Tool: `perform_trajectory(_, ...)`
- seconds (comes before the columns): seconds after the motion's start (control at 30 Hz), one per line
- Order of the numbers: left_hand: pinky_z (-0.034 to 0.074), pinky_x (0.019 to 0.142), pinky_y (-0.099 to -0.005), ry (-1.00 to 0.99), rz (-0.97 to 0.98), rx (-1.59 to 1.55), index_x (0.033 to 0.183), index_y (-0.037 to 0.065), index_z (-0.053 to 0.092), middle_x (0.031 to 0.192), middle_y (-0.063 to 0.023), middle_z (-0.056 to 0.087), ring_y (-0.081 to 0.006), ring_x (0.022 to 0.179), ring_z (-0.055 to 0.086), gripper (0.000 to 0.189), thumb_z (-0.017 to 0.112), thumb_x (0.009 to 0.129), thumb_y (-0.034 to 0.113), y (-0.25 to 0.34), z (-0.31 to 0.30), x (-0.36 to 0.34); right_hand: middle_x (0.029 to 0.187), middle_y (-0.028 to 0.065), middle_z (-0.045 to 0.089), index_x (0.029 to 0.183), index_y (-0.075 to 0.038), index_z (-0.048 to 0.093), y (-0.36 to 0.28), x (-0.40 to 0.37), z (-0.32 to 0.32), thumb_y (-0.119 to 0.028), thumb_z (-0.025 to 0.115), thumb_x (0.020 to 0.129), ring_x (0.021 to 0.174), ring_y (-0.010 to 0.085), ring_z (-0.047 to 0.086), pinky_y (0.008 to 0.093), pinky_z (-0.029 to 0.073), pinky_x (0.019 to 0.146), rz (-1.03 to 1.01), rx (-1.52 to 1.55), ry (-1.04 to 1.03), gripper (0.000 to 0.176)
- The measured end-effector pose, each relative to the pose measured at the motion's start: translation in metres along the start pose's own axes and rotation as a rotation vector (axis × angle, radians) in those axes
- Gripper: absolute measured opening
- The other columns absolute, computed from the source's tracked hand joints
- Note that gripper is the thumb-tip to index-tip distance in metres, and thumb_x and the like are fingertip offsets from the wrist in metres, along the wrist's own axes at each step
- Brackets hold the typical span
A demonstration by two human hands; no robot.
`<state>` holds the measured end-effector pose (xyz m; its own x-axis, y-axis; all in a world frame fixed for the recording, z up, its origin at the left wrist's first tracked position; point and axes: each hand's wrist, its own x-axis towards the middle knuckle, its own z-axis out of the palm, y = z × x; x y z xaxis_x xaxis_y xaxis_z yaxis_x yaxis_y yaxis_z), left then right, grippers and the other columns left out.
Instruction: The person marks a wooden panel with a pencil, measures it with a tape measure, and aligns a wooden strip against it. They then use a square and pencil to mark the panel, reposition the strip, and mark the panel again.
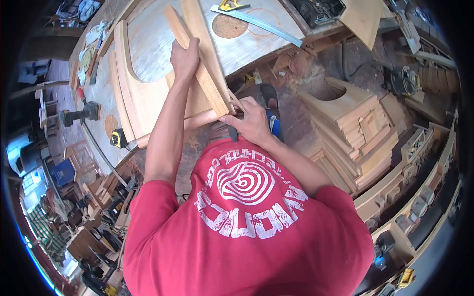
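Observation:
My left hand (185, 60) is wrapped round the upper part of a narrow wooden strip (210, 86), which lies slantwise over a wider board (200, 27) and a pale wooden frame panel (150, 101). At the strip's near end, my right hand (250, 121) is closed, its thumb against the end and its fingers beside it. A small dark object (233, 133) shows just under the right hand; what it is cannot be made out. The panel has a rounded cutout and rests on the worktable (148, 49).
A metal ruler (261, 23) and a yellow-handled tool (232, 5) lie at the table's far side. On the left are a cordless drill (81, 113) and a tape measure (118, 138). Stacked wooden panels (345, 123) stand at right, near a dark round machine (404, 80).

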<state>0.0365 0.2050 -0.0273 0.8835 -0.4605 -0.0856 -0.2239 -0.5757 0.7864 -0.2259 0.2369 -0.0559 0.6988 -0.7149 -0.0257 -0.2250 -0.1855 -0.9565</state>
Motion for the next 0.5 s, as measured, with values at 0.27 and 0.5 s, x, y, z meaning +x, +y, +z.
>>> perform_trajectory(0.27, 0.049, 0.102, -0.0447, -0.003, 0.024, 0.003, 0.125, -0.006, 0.063, 0.117, -0.0258, 0.072, -0.0392, 0.112, 0.068, 0.058, 0.069, 0.084, 0.035, -0.006, 0.002, 0.003, 0.096, 0.0165, 0.072, 0.111, 0.001, 0.076, 0.006, 0.006, 0.004, -0.037, 0.089, 0.079, 0.087, 0.0255, 0.07, 0.0354, 0.054, 0.079, 0.078, -0.015, 0.043, 0.051)
perform_trajectory(0.5, 0.05, 0.1, -0.0451, 0.012, 0.066, -0.021, 0.121, -0.006, 0.064, 0.114, -0.0257, 0.073, -0.0405, 0.11, 0.069, 0.055, 0.068, 0.084, 0.033, -0.005, 0.002, -0.001, 0.097, 0.0166, 0.073, 0.11, -0.003, 0.079, 0.011, -0.001, 0.013, -0.036, 0.087, 0.081, 0.088, 0.0259, 0.072, 0.0357, 0.055, 0.077, 0.099, 0.017, 0.113, 0.045)
